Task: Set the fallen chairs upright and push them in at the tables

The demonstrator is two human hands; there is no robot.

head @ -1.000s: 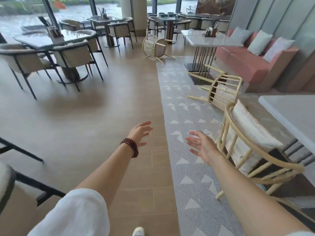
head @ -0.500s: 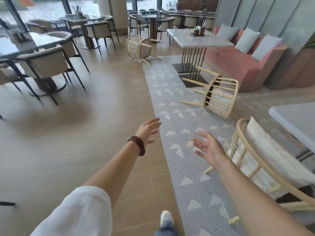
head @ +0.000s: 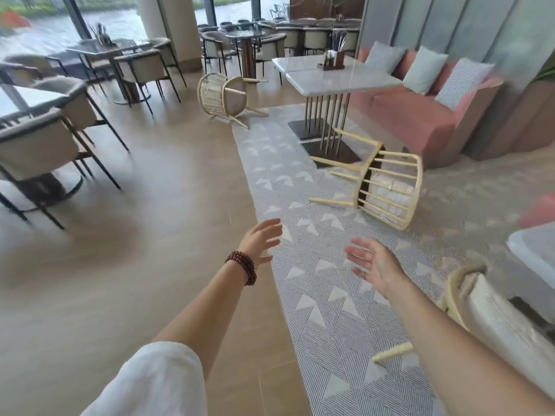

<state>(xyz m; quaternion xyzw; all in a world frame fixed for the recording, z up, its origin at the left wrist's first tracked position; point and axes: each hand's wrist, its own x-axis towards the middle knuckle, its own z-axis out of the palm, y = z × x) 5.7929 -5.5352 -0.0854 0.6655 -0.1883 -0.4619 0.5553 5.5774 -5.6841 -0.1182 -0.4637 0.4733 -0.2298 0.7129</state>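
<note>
A wooden chair [head: 389,187] lies on its side on the patterned rug [head: 315,310], legs pointing left, just beside the base of a white table [head: 345,79]. A second fallen chair [head: 223,97] lies farther off, at the rug's far corner. A third chair [head: 492,319] at the lower right seems upright, though it is blurred. The left hand [head: 259,243] and right hand [head: 375,265] hang over the rug, apart from the near chair, fingers spread and loose, holding nothing. A beaded bracelet [head: 241,267] circles the left wrist.
</note>
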